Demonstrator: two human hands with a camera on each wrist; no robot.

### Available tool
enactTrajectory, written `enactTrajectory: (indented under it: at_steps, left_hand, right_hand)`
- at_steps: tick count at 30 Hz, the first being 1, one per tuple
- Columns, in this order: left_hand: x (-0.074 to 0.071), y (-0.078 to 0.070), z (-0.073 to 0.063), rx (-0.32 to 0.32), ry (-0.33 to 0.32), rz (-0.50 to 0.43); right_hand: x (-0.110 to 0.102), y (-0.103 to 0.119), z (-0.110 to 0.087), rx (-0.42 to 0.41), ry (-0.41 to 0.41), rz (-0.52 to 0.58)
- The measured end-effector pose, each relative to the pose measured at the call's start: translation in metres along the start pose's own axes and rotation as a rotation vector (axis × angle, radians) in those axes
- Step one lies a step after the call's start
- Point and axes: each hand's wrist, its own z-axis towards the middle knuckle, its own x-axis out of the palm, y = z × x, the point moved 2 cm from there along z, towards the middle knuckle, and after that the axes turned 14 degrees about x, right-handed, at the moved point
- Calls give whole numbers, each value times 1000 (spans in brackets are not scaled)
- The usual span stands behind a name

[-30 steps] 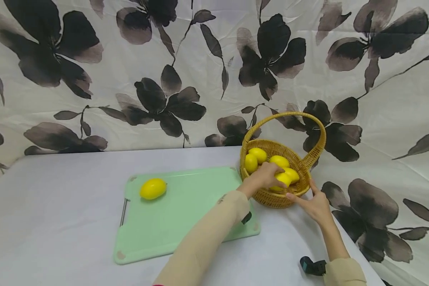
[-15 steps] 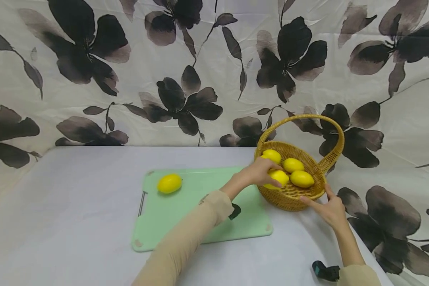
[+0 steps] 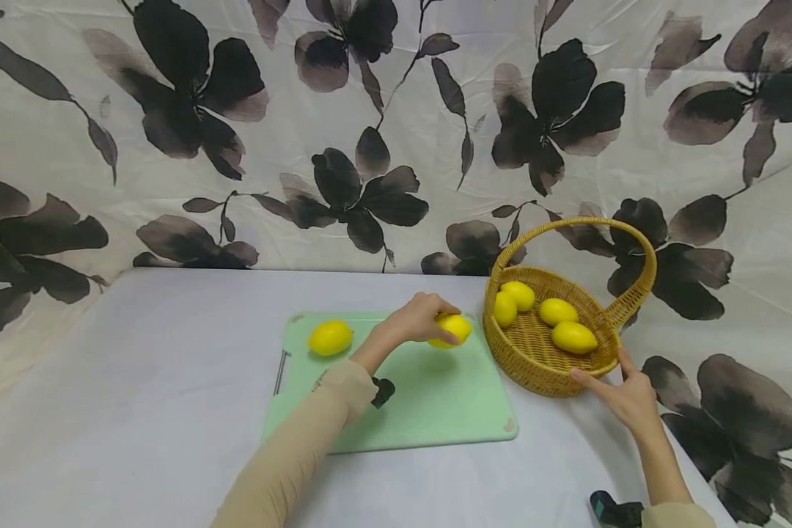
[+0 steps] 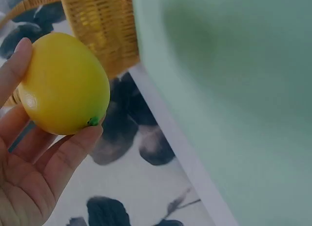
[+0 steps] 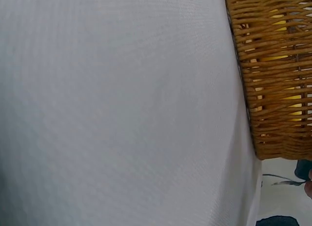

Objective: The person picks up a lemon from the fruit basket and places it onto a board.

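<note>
My left hand (image 3: 412,320) holds a yellow lemon (image 4: 66,87) between thumb and fingertips, over the back right of the green cutting board (image 3: 429,403). A green stem end shows on this lemon in the left wrist view. Another lemon (image 3: 331,338) lies on the board's back left. To the right of the board stands a wicker basket (image 3: 534,370) with a tall arched handle and several lemons inside. My right hand (image 3: 623,400) grips the basket's near right side, its thumb at the rim. The right wrist view shows mostly the woven wall and barely a fingertip.
A white cloth covers the table (image 3: 171,411), whose right edge runs close beside the basket. Behind it hangs a floral curtain (image 3: 435,147). A small black device (image 3: 615,510) is by the right sleeve.
My left hand has lifted a lemon out of the basket and carried it left over the board. The right hand stays at the basket. The head view has shifted left.
</note>
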Motion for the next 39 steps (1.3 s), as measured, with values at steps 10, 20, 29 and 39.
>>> enactTrajectory:
  at_steps: [10, 20, 29, 39]
  left_hand:
    - [10, 18, -13, -92, -8, -27]
    - [16, 43, -22, -141, -18, -36]
    - [-1, 67, -41, -223, -37, 15]
    - [7, 69, -42, -249, -41, -7]
  right_hand:
    - [-7, -23, -4, 70, -37, -16]
    - [-13, -21, -5, 24, -56, -20]
    - [-9, 20, 5, -151, -40, -72]
    - [-12, 16, 4, -247, -49, -90]
